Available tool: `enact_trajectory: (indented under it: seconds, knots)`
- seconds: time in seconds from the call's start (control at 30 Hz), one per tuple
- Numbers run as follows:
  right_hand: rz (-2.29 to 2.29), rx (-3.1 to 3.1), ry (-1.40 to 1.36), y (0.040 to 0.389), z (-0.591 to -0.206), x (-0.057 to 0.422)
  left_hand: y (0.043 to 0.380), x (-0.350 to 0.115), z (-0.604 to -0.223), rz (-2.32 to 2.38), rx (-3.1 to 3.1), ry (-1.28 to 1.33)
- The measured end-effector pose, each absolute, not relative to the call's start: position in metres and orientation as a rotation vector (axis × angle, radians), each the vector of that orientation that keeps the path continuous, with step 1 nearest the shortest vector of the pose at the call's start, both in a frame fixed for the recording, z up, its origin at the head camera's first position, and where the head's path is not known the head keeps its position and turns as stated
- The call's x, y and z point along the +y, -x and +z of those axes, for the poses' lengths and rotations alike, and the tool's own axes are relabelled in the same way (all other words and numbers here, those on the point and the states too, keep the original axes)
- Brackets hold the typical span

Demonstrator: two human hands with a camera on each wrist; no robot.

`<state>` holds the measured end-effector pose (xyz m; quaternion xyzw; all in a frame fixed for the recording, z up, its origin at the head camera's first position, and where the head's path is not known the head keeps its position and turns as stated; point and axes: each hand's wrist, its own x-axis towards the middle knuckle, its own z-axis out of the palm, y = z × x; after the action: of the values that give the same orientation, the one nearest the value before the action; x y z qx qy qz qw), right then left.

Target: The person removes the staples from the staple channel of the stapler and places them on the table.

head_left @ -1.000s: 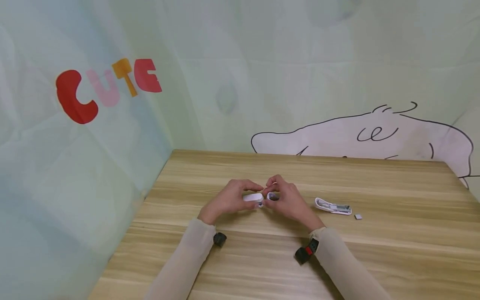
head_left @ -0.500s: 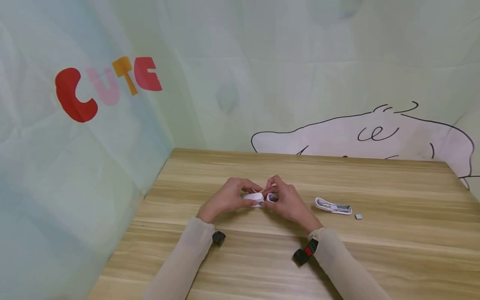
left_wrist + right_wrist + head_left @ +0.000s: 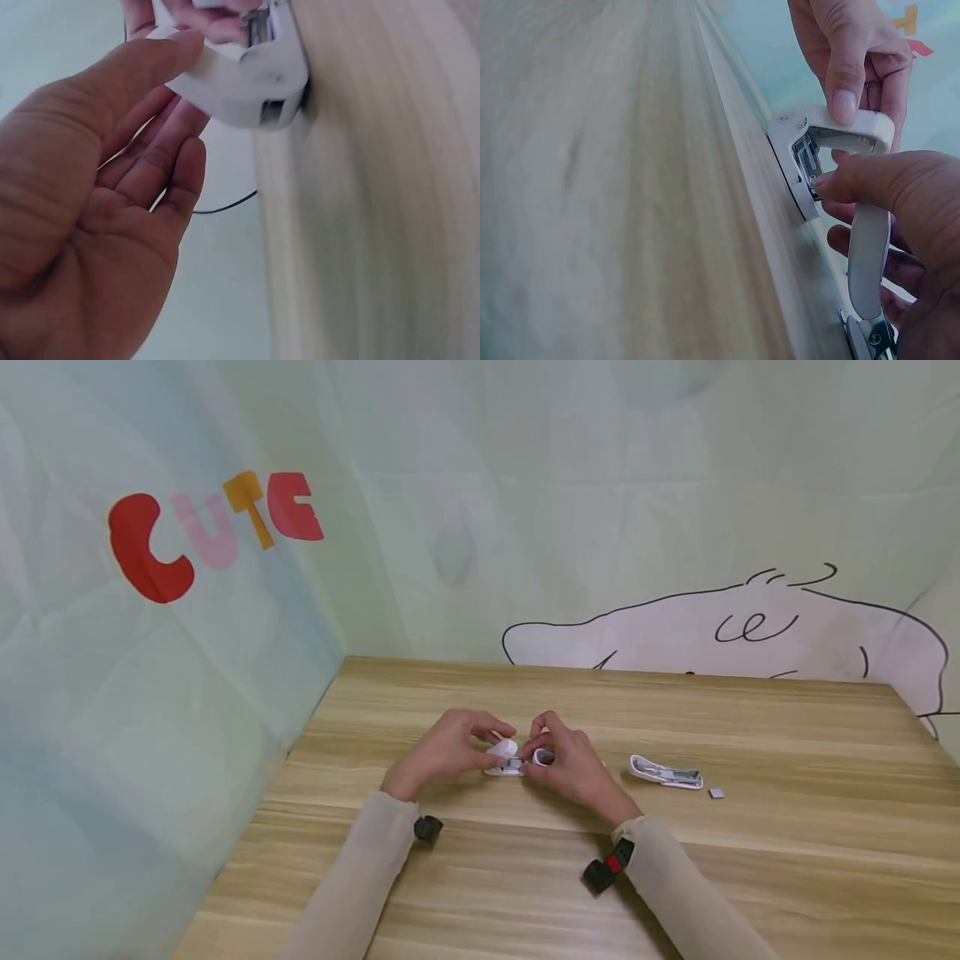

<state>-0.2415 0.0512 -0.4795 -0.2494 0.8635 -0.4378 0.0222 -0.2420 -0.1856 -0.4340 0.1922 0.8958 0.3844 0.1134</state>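
Observation:
A small white stapler [image 3: 504,762] stands on the table with its top arm raised and its metal magazine [image 3: 808,161] exposed. My left hand [image 3: 450,747] pinches the raised arm, thumb on one face and fingers on the other. At the stapler's front end my right hand [image 3: 573,768] has its thumb tip on the magazine, fingers curled by the base; what lies between these fingertips is partly hidden. A second white stapler [image 3: 868,262] sits beneath and behind my right hand, mostly covered in the head view. Farther right lies a third white stapler [image 3: 666,772], its top side open.
A small grey block, apparently a strip of staples [image 3: 717,793], lies beside the rightmost stapler. The wooden table [image 3: 480,893] runs back to a printed cloth wall [image 3: 525,527]. Another cloth wall with coloured letters [image 3: 153,547] borders the left edge.
The stapler's top arm has swung up, uncovering its magazine, as my left hand moved slightly left and up. My right hand stays nearly in place at the front.

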Motion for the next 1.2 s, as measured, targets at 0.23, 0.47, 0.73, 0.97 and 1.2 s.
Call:
enact_trajectory:
  seconds: [0.23,0.47,0.73,0.97,1.2]
  knots:
    - [-1.371,2.668,0.789,0.242,-0.48,0.05,0.244,-0.2,-0.429,1.128,2.611,-0.572]
    - [-1.353,2.683,0.782,0.242,-0.48,0.051,0.245,-0.215,-0.425,1.084,2.582,-0.535]
    - [-1.339,2.667,0.849,0.243,-0.48,0.053,0.248,-0.223,-0.425,1.06,2.524,-0.458]
    - [-1.279,2.675,0.92,0.243,-0.479,0.054,0.246,-0.221,-0.423,1.058,2.522,-0.449]
    - [-1.153,2.716,1.033,0.242,-0.482,0.054,0.246,-0.221,-0.424,1.058,2.529,-0.46]
